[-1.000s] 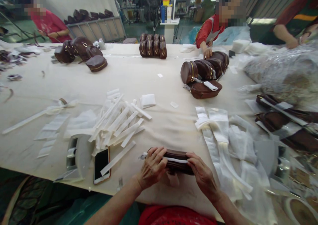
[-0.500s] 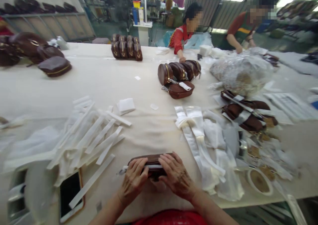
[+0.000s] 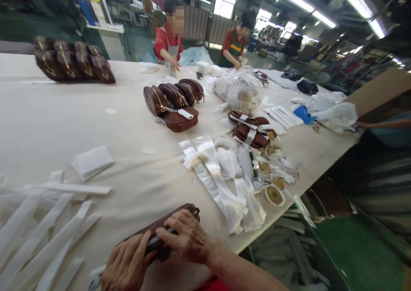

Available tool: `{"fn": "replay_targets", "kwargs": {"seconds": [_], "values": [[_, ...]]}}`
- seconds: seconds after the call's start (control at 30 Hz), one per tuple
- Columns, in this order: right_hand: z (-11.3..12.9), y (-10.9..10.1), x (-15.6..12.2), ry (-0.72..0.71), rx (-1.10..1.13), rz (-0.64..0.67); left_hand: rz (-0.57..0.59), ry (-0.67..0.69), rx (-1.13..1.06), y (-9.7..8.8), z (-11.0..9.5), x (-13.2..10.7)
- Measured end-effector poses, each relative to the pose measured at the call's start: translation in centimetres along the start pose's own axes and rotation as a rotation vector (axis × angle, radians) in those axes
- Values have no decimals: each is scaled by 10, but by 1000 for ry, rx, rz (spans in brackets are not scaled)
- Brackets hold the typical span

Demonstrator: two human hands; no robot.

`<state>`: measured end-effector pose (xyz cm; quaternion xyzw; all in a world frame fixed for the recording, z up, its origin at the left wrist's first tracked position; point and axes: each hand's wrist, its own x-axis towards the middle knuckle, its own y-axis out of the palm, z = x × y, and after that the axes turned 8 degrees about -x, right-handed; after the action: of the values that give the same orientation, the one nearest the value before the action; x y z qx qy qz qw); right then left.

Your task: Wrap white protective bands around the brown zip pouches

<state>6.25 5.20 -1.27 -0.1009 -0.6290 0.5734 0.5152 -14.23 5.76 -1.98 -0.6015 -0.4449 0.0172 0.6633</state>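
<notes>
Right in front of me, at the table's near edge, lies a small dark brown zipped leather bag (image 3: 173,214). My left hand (image 3: 126,261) grips its left end, fingers over the upper side. My right hand (image 3: 186,235) is closed on the right part, with its fingers bent near a pale strip along the opening. Part of the bag is hidden under both hands. Whitish material sticks out beyond the left end.
White paper strips (image 3: 48,222) lie at left, plastic strips (image 3: 218,175) at right. Brown bags (image 3: 173,96) stand mid-table, others (image 3: 73,62) at far left. Wrapped brown bags (image 3: 250,130), a tape roll (image 3: 274,194) and a plastic sack (image 3: 240,90) are at right. Two co-workers stand across the table.
My view has swung to the right, so the table's contents sit further left. Both hands stay on the bag. The red-sleeved co-worker's hand has come off the brown bags.
</notes>
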Motion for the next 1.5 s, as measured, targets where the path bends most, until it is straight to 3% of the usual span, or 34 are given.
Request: {"fn": "replay_targets", "kwargs": {"seconds": [0.13, 0.23, 0.33, 0.47, 0.57, 0.67, 0.8, 0.9, 1.07, 1.2, 1.33, 1.5], "values": [[-5, -2, -10, 49, -19, -24, -22, 15, 13, 16, 5, -11], [-26, -28, -50, 265, -65, -21, -36, -22, 6, 18, 8, -15], [-71, -69, -120, 745, -432, -176, -45, -45, 6, 16, 7, -17], [-149, -112, -207, 1103, -639, -272, -12, -59, 19, 14, 2, -13], [-190, -123, -239, 1309, -672, -249, 0, -72, 28, 13, -1, -8], [-208, -129, -247, 1449, -639, -181, 16, -97, 36, 12, -3, -6], [-210, -143, -226, 1505, -589, -159, 34, -118, 35, 11, -4, -5], [-205, -133, -184, 1423, -490, -135, 27, -119, 36, 10, -6, -1], [-211, -58, -89, 1201, -203, 100, 12, -146, 29, 8, -12, 3], [-232, 0, -30, 1139, -107, 231, 47, -208, 6, 8, -15, -1], [-251, 26, -9, 1183, -62, 361, 76, -223, 13, 7, -17, -1], [-266, 30, -14, 1232, 23, 497, 61, -226, 24, 8, -20, -1]]}}
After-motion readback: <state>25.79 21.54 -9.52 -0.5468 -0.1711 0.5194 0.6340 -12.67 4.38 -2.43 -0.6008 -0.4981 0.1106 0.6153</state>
